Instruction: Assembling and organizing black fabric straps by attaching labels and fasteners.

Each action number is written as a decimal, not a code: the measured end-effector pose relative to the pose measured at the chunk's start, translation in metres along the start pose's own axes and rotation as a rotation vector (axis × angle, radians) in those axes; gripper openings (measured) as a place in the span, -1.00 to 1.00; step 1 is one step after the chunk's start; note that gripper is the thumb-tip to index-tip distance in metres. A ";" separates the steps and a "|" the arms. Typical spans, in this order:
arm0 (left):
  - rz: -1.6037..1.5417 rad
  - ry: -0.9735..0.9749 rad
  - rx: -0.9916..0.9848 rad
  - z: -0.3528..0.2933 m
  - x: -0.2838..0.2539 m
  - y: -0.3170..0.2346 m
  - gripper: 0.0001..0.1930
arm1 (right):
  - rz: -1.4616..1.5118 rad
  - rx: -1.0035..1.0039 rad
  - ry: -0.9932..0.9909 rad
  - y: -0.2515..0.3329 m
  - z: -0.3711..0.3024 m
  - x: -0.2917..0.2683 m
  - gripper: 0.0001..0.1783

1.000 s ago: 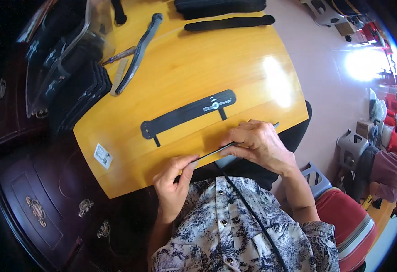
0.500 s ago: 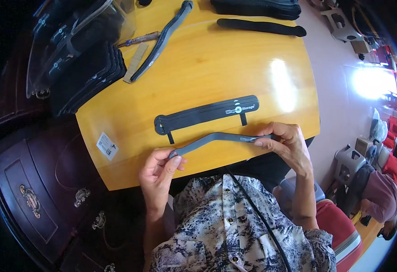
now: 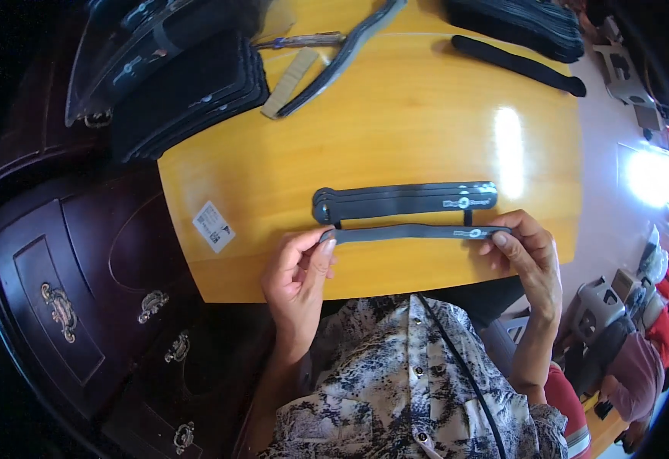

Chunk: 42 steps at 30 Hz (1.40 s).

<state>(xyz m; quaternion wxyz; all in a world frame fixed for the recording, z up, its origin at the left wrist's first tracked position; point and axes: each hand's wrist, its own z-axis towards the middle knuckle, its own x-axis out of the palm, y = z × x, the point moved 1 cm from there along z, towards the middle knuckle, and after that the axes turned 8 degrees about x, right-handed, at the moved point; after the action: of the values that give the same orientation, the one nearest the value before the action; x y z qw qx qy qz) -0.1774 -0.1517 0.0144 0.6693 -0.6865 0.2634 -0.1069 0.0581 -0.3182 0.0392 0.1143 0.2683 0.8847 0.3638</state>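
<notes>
I hold a long flat dark grey strap [image 3: 407, 232] level above the near edge of the yellow wooden table [image 3: 396, 115]. My left hand [image 3: 296, 271] pinches its left end between thumb and fingers. My right hand [image 3: 529, 256] pinches its right end, next to a small round mark. Just beyond it, a stack of like dark straps [image 3: 403, 200] lies flat on the table, with a short tab pointing down at each end.
A pile of black flat pieces [image 3: 189, 96] sits at the table's far left under a clear plastic sheet [image 3: 120, 53]. A long grey strap [image 3: 350, 53], a beige strip [image 3: 289, 73] and a black strap [image 3: 518, 65] lie farther back. A dark wooden cabinet [image 3: 82, 291] stands left.
The strap in my hands has turned from edge-on to flat and straightened out. Both hands have spread apart to its ends, and it now lies level just before the stack.
</notes>
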 end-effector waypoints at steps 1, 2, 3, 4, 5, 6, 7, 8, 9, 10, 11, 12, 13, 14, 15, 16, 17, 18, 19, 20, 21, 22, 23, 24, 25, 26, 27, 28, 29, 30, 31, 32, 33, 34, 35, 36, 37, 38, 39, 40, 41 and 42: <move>-0.010 -0.032 -0.082 0.001 0.000 -0.002 -0.88 | -0.021 -0.009 -0.040 -0.002 0.001 -0.001 -0.85; -0.023 -0.063 -0.165 0.001 0.001 -0.003 -0.87 | -0.043 -0.017 -0.082 -0.003 0.002 -0.001 -0.87; 0.010 -0.083 -0.130 0.003 0.002 -0.002 -0.85 | -0.033 -0.021 -0.141 -0.003 0.003 0.000 -0.87; 0.017 -0.091 -0.134 0.004 0.002 -0.001 -0.85 | -0.032 -0.019 -0.130 -0.002 0.004 0.001 -0.87; 0.007 -0.090 -0.119 0.005 0.002 -0.001 -0.85 | -0.061 -0.029 -0.161 -0.002 0.004 0.000 -0.87; -0.004 -0.088 -0.104 0.005 0.002 0.000 -0.84 | -0.091 -0.040 -0.193 -0.003 0.005 -0.002 -0.86; 0.006 -0.090 -0.088 0.006 0.002 0.001 -0.82 | -0.055 -0.055 -0.208 -0.007 0.007 -0.002 -0.85; 0.009 -0.093 -0.091 0.007 0.002 0.001 -0.82 | -0.056 -0.054 -0.203 -0.007 0.007 -0.003 -0.85; 0.027 -0.092 -0.068 0.008 0.003 -0.001 -0.82 | -0.082 -0.069 -0.203 -0.007 0.007 -0.004 -0.84; 0.044 -0.090 -0.045 0.009 0.003 -0.002 -0.82 | -0.109 -0.085 -0.204 -0.007 0.007 -0.004 -0.82; 0.045 -0.092 -0.046 0.010 0.002 -0.002 -0.82 | -0.109 -0.085 -0.201 -0.006 0.008 -0.002 -0.82; 0.058 -0.096 -0.044 0.010 0.002 -0.001 -0.83 | -0.086 -0.084 -0.202 -0.003 0.008 0.000 -0.82; 0.071 -0.099 -0.042 0.010 0.002 -0.001 -0.83 | -0.062 -0.084 -0.203 -0.001 0.008 0.002 -0.82; 0.067 -0.097 -0.043 0.010 0.003 0.001 -0.83 | -0.065 -0.082 -0.207 0.001 0.007 0.002 -0.82; 0.076 -0.094 -0.021 0.011 0.004 0.003 -0.84 | -0.071 -0.077 -0.215 0.002 0.006 0.002 -0.83; 0.085 -0.092 0.001 0.011 0.005 0.004 -0.84 | -0.077 -0.072 -0.222 0.003 0.006 0.002 -0.83; 0.087 -0.093 0.002 0.011 0.006 0.004 -0.84 | -0.076 -0.072 -0.220 0.002 0.007 0.001 -0.83; 0.110 -0.102 0.006 0.011 0.007 0.004 -0.85 | -0.069 -0.085 -0.221 0.000 0.008 -0.001 -0.84; 0.133 -0.110 0.010 0.012 0.007 0.003 -0.85 | -0.062 -0.098 -0.223 -0.001 0.009 -0.003 -0.85; 0.134 -0.110 0.009 0.012 0.008 0.004 -0.85 | -0.062 -0.097 -0.223 -0.001 0.010 -0.003 -0.85; 0.131 -0.110 0.000 0.012 0.008 0.004 -0.85 | -0.065 -0.098 -0.225 -0.001 0.010 -0.004 -0.85; 0.127 -0.109 -0.008 0.012 0.009 0.004 -0.85 | -0.069 -0.099 -0.226 -0.001 0.011 -0.004 -0.85; 0.128 -0.109 -0.008 0.013 0.008 0.004 -0.85 | -0.069 -0.099 -0.226 -0.002 0.011 -0.005 -0.85; 0.131 -0.107 -0.013 0.013 0.008 0.003 -0.85 | -0.076 -0.105 -0.236 -0.003 0.012 -0.006 -0.85; 0.135 -0.105 -0.017 0.014 0.008 0.003 -0.85 | -0.083 -0.111 -0.246 -0.004 0.013 -0.007 -0.86; 0.135 -0.105 -0.017 0.014 0.008 0.002 -0.85 | -0.083 -0.111 -0.246 -0.006 0.014 -0.007 -0.86; 0.134 -0.106 -0.019 0.014 0.008 0.002 -0.85 | -0.082 -0.116 -0.242 -0.007 0.015 -0.008 -0.86; 0.134 -0.108 -0.022 0.015 0.008 0.001 -0.85 | -0.082 -0.121 -0.238 -0.007 0.015 -0.009 -0.86; 0.134 -0.108 -0.022 0.015 0.008 0.001 -0.85 | -0.082 -0.121 -0.238 -0.007 0.016 -0.008 -0.86; 0.142 -0.109 -0.031 0.016 0.008 0.001 -0.85 | -0.083 -0.116 -0.242 -0.006 0.016 -0.007 -0.86; 0.151 -0.110 -0.040 0.016 0.008 0.001 -0.84 | -0.084 -0.112 -0.246 -0.005 0.016 -0.007 -0.86; 0.149 -0.110 -0.042 0.016 0.009 0.002 -0.84 | -0.086 -0.111 -0.247 -0.005 0.016 -0.006 -0.86; 0.170 -0.102 -0.043 0.017 0.008 0.003 -0.84 | -0.078 -0.105 -0.245 -0.005 0.016 -0.006 -0.85; 0.191 -0.094 -0.043 0.017 0.008 0.003 -0.83 | -0.071 -0.099 -0.244 -0.005 0.016 -0.006 -0.85; 0.190 -0.094 -0.044 0.018 0.009 0.003 -0.83 | -0.072 -0.098 -0.244 -0.004 0.016 -0.006 -0.85; 0.184 -0.091 -0.051 0.018 0.009 0.002 -0.83 | -0.088 -0.089 -0.251 -0.003 0.015 -0.006 -0.85; 0.178 -0.089 -0.059 0.018 0.009 0.002 -0.83 | -0.103 -0.080 -0.259 -0.003 0.015 -0.006 -0.85; 0.177 -0.089 -0.060 0.019 0.009 0.001 -0.83 | -0.105 -0.079 -0.260 -0.003 0.015 -0.006 -0.85; 0.177 -0.085 -0.067 0.019 0.009 0.000 -0.83 | -0.093 -0.084 -0.254 -0.002 0.016 -0.005 -0.85; 0.178 -0.081 -0.074 0.019 0.008 -0.002 -0.83 | -0.082 -0.089 -0.248 -0.002 0.016 -0.005 -0.85; 0.176 -0.081 -0.075 0.019 0.008 -0.001 -0.83 | -0.082 -0.088 -0.249 -0.002 0.016 -0.005 -0.85; 0.180 -0.078 -0.071 0.019 0.008 -0.001 -0.83 | -0.084 -0.094 -0.254 -0.002 0.016 -0.005 -0.85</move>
<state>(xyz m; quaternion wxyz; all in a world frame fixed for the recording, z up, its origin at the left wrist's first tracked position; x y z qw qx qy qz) -0.1604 -0.1394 0.0123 0.6612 -0.6870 0.3012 -0.0102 0.0676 -0.3125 0.0262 0.2531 0.2694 0.8554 0.3629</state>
